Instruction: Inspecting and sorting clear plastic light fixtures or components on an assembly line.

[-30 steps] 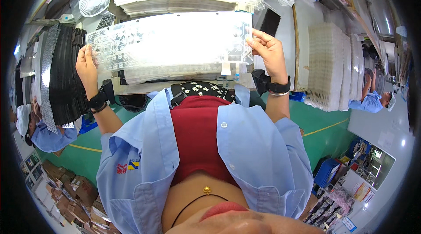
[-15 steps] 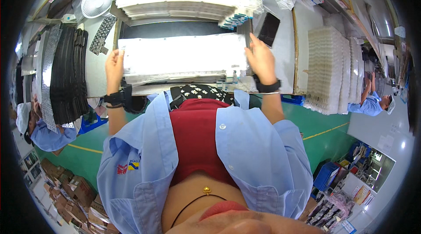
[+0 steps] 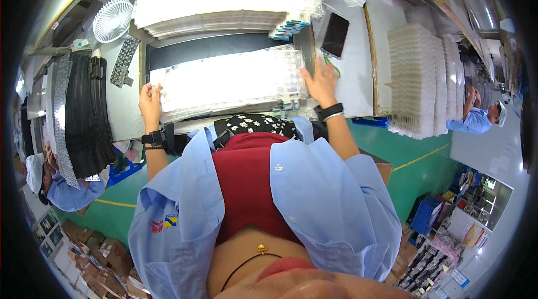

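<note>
A wide clear plastic tray lies before me, much of it washed out by glare. Rows of round cells show at its right end. My left hand has its bent fingers closed on the tray's left end. Just off the right end, my right hand is open with its fingers spread, slightly blurred; whether a fingertip touches the tray I cannot tell. Beyond the tray, a tall stack of similar trays stands with blue bits along its right corner.
A black phone and a green cord lie right of the trays. Farther right are stacked whitish trays. At left are a white fan, a perforated strip and black trays. Co-workers sit at both sides.
My right hand has spread its fingers and shifted slightly nearer to me. The front tray's right end now shows its cells where plain white showed before. My left hand remains at the left end.
</note>
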A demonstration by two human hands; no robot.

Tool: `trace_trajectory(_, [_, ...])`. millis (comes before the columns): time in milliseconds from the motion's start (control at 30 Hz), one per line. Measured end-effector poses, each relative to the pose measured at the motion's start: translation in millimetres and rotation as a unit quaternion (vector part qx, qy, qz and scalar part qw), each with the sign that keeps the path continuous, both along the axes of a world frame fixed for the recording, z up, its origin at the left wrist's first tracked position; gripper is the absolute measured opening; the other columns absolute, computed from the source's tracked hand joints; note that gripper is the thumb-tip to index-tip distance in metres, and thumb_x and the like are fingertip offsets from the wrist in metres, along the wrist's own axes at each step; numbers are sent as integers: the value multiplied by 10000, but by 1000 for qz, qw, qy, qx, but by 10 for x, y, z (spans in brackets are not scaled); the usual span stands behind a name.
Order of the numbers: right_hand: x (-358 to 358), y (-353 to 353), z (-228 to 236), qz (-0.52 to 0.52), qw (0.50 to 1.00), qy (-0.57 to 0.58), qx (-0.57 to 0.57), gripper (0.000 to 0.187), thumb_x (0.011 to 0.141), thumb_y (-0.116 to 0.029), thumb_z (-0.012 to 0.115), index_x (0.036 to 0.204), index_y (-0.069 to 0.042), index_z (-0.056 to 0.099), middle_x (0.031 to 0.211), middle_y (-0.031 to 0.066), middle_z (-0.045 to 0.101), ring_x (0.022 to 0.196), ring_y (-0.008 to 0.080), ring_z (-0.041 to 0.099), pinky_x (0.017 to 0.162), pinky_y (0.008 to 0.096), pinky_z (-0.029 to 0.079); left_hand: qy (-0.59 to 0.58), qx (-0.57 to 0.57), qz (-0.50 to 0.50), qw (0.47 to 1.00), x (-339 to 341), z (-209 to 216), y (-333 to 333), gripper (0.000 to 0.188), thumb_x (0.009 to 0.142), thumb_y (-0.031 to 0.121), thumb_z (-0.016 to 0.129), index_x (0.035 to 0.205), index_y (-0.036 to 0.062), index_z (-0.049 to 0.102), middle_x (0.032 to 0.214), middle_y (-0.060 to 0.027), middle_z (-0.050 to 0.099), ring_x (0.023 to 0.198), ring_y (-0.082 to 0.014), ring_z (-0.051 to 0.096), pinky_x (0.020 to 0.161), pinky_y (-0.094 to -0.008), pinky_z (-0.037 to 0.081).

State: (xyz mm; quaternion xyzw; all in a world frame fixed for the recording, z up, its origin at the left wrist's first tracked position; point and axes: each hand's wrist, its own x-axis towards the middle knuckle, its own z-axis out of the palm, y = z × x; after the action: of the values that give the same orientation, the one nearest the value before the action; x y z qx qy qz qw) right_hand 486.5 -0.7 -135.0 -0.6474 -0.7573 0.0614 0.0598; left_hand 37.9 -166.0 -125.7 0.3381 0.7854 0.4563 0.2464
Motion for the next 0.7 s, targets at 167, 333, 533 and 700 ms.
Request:
trace_trajectory(167, [54, -102, 306, 115, 965, 234, -13, 436, 897, -252, 436, 1150, 100, 484, 1187, 311, 458, 1128, 404, 428, 981, 416, 313, 11, 35, 16, 999, -30, 4, -22, 223, 918, 211, 479, 959, 4, 553, 656, 69, 469, 539, 0, 345, 464, -162, 269])
trace_trajectory(333, [-182, -289, 591, 132, 968, 214, 17, 380, 885, -211, 463, 1167, 41, 509, 1161, 277, 500, 1105, 368, 476, 934, 371, 371, -30, 8, -9, 999, -130, 29, -69, 213, 914, 211, 490, 980, 22, 560, 671, 74, 493, 539, 9, 367, 462, -147, 276])
trace_trajectory(533, [-236, -222, 867, 98, 977, 178, -61, 335, 863, -181, 480, 1153, -26, 540, 762, 245, 592, 700, 369, 603, 614, 429, 453, -109, -19, -19, 994, -9, 437, -108, 242, 880, 145, 544, 1068, -7, 542, 811, 14, 596, 629, -10, 467, 524, -157, 347])
trace_trajectory(700, [-307, -281, 691, 119, 989, 41, -83, 434, 861, -194, 479, 1226, 38, 440, 777, 199, 611, 716, 340, 596, 630, 418, 473, -90, -5, -32, 995, -46, 282, -125, 284, 886, 163, 523, 1102, -22, 518, 826, -1, 597, 646, -22, 481, 538, -165, 365])
